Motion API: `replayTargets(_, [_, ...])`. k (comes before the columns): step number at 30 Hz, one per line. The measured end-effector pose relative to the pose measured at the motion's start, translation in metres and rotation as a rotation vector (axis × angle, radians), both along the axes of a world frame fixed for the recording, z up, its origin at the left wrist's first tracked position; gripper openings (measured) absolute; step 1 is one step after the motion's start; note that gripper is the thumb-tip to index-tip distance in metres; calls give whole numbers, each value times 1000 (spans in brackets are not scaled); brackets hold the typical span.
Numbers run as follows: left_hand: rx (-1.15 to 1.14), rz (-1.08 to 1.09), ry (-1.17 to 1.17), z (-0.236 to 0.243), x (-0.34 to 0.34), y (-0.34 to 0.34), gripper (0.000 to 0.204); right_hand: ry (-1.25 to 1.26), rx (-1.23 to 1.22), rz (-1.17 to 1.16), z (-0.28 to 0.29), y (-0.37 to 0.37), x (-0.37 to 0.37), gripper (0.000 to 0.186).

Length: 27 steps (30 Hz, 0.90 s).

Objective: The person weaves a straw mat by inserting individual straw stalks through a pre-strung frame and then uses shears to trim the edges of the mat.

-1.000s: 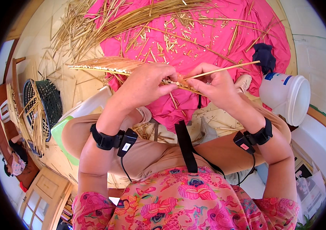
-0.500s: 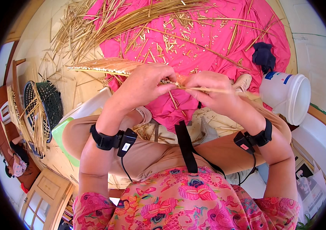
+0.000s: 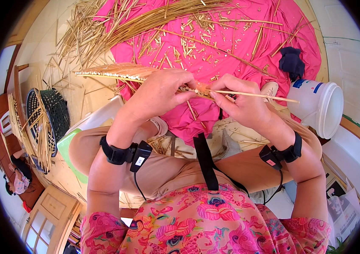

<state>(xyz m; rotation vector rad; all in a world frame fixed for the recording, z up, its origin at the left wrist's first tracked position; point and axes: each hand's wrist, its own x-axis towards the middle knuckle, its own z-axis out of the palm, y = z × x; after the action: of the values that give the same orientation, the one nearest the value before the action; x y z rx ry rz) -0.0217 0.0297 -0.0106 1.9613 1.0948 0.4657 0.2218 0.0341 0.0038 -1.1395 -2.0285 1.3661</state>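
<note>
A row of pale straw stalks laid side by side forms a panel [image 3: 112, 73], its cut ends showing along the near edge. My left hand [image 3: 158, 96] is closed on the panel's right end, thumb below the edge and fingers over the top. In my right hand [image 3: 244, 100] a single long straw stalk [image 3: 279, 98] is pinched between thumb and fingers beside that end. The stalk points right, its free tip past my wrist. Its inner end meets the panel near my fingertips; how it is joined there I cannot tell.
A pink cloth [image 3: 230, 46] strewn with cut straw pieces lies ahead, with a long straw bundle [image 3: 154, 19] across its far side. A white bucket [image 3: 311, 106] lies tipped at right near dark cloth [image 3: 291, 63]. At left stands a dark green basket [image 3: 59, 114] with stalks.
My right hand has turned and opened up slightly, and the stalk that was blurred now sticks out plainly to the right. My left hand keeps its hold on the panel.
</note>
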Motion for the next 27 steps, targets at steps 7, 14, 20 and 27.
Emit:
replayTargets(7, [-11, 7, -18, -1, 1, 0, 16, 155, 105, 75, -12, 2, -5, 9])
replayTargets(14, [22, -3, -13, -1, 1, -1, 16, 11, 43, 67, -5, 1, -2, 9])
replayTargets(20, [14, 0, -29, 0, 2, 0, 16, 23, 283, 224, -7, 7, 2, 12])
replayTargets(27, [17, 10, -27, -1, 2, 0, 16, 6, 323, 337, -8, 14, 9, 14])
